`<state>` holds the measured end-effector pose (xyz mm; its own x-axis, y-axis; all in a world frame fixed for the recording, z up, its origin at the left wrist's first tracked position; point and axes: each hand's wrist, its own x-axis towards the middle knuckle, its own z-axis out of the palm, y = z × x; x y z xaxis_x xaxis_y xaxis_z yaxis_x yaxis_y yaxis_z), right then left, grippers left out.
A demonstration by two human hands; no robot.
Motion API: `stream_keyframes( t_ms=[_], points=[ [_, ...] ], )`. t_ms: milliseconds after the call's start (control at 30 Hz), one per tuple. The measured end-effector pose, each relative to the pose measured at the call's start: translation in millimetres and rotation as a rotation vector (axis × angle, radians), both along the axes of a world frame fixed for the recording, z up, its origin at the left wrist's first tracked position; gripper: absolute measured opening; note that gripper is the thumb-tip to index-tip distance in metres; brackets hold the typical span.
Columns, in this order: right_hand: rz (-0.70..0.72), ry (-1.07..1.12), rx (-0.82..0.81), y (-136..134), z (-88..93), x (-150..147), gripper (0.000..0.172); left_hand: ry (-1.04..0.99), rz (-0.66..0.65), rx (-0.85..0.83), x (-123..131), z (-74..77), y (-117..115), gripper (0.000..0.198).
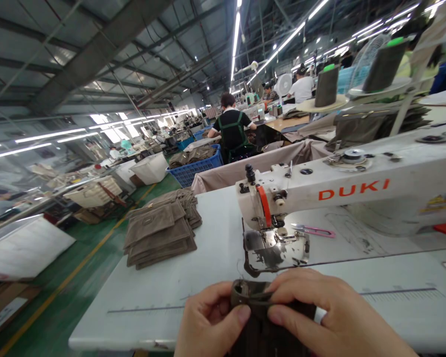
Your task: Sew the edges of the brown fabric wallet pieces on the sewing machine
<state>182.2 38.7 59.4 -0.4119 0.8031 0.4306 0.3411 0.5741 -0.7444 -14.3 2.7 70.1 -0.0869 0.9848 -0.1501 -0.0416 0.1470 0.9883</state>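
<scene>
At the table's front edge I hold a brown fabric piece with a folded upper edge. My left hand pinches its left corner between thumb and fingers. My right hand grips the same edge further right, thumb in front and fingers behind. The lower part of the piece hangs down out of view. Just beyond my hands is the sewing machine, its needle area above a worn metal plate. The fabric is apart from that plate.
A stack of brown fabric pieces lies at the table's left. Pink-handled thread snips rest behind the needle plate. Thread cones stand at the back right. A blue basket of fabric and a seated co-worker are beyond the table.
</scene>
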Motion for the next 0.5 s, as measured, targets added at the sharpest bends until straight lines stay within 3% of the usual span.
stream_keyframes(
  t_ms=[233,367,433,500],
  points=[
    [-0.054,-0.015,-0.115,-0.1,-2.2,-3.6,0.013,-0.178,0.005,-0.004,3.0,-5.7,0.5,0.025],
    [-0.102,-0.081,-0.163,-2.3,1.4,-2.4,0.018,-0.181,-0.096,-0.041,-4.7,-7.2,3.5,0.024],
    [0.014,-0.063,-0.158,-4.0,9.1,1.6,0.015,-0.140,-0.229,-0.091,-12.8,-1.4,8.7,0.025],
    [0.275,-0.055,-0.165,-5.3,15.5,5.3,0.020,-0.042,-0.407,-0.164,-21.5,7.8,17.6,0.027]
  ],
)
